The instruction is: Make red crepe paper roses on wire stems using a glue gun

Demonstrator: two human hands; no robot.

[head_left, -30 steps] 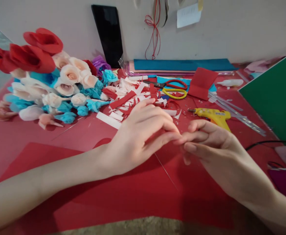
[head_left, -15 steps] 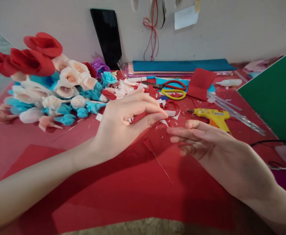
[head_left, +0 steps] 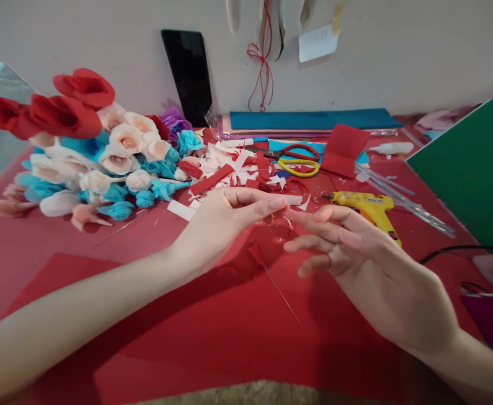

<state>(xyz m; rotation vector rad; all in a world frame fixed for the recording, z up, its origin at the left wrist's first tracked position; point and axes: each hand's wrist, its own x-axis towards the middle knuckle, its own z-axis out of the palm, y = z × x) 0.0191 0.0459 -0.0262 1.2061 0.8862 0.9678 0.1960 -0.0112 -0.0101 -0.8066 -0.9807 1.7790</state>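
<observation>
My left hand hovers over the red paper sheet, fingers drawn together in a pinch at the tips; what they pinch is too small to make out. My right hand is beside it, palm turned inward and fingers spread, its index fingertip touching the left fingertips. Just below the hands a thin wire lies on the sheet, with a small red paper piece at its upper end. Neither hand touches it.
A heap of red, peach and blue paper flowers fills the left. Paper scraps, scissors, a yellow glue gun and glue sticks lie behind the hands. A green sheet stands at the right, a black phone against the wall.
My left hand let red scraps fall, then moved down and right to meet the right index fingertip. My right hand spread its fingers. The wire with its red piece now lies uncovered.
</observation>
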